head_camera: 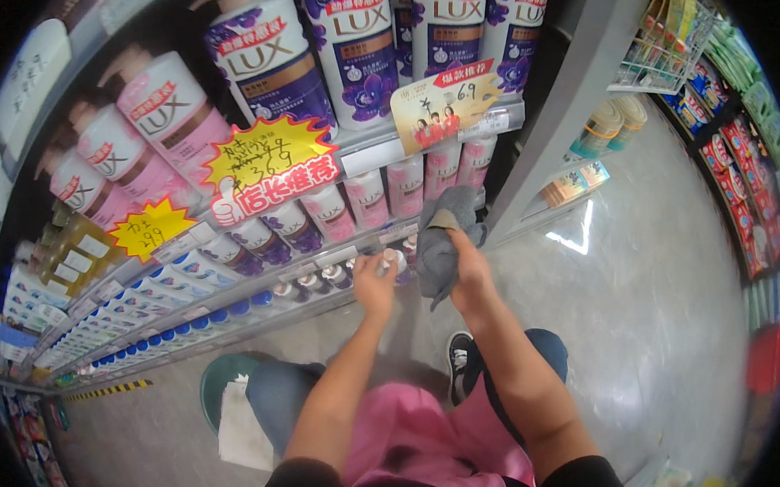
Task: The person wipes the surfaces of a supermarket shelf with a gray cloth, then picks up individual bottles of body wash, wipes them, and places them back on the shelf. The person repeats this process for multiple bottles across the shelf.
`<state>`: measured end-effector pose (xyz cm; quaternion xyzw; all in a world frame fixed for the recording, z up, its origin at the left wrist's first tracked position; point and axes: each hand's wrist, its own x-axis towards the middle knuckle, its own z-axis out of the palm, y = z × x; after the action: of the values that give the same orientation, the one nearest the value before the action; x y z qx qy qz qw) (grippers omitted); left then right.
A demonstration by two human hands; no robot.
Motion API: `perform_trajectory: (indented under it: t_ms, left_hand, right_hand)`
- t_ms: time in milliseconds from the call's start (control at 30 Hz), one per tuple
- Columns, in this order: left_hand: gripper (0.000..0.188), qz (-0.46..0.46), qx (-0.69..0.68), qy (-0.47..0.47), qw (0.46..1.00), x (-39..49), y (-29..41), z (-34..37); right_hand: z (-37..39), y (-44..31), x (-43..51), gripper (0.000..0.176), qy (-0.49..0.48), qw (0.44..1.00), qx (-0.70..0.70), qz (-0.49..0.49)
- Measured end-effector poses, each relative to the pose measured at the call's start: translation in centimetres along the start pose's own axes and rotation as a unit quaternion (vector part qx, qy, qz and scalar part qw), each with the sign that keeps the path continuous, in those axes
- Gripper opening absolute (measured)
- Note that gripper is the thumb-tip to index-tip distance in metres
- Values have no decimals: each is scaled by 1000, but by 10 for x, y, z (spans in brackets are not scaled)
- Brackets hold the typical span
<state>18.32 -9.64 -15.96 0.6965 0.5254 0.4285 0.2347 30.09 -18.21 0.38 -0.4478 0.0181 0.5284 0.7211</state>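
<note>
My left hand [374, 286] reaches to the lowest visible shelf, its fingers around the pale cap of a bottle [389, 258]. How firmly they grip is hard to see. In my right hand [470, 269] is a bunched grey cloth [440, 240] with a tan patch, held in front of the shelf's right end. More capped bottles [312, 283] stand in a row to the left of my left hand. Just above, pink LUX bottles [367, 201] and purple-and-white LUX bottles [292, 229] fill the middle shelf.
Large LUX pump bottles [358, 58] stand on the upper shelf, behind price signs [271, 164]. A grey shelf upright [555, 93] rises at right. Beside my left knee a green bucket [214, 381] sits on the floor, with white paper or cloth [244, 430] against it. A wire basket [662, 39] hangs upper right.
</note>
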Motion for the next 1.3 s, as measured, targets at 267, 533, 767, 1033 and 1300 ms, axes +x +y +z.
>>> perform_trajectory:
  t_ms: [267,533,767,1033,1300]
  left_hand:
    - [28,123,-160,6,979,-9,96,-76]
    - [24,238,-30,-5,971,2,129,-148]
    - [30,238,-100,-88,962,12,133,-160]
    - [16,-68,-431,-103,894,34,125,-121]
    - [19,-273,-560,-124,773,66,101,-116]
  right_hand:
    - [12,30,-16,48,-66,743,-535,-398]
    - [26,37,-37,36,-105,838,-417,-337]
    - [29,25,-27,38,-98,963,-237,-81]
    - [5,35,-35,57,-97,977,-181,54]
    - [4,35,-28,47,-317,893,-262,185]
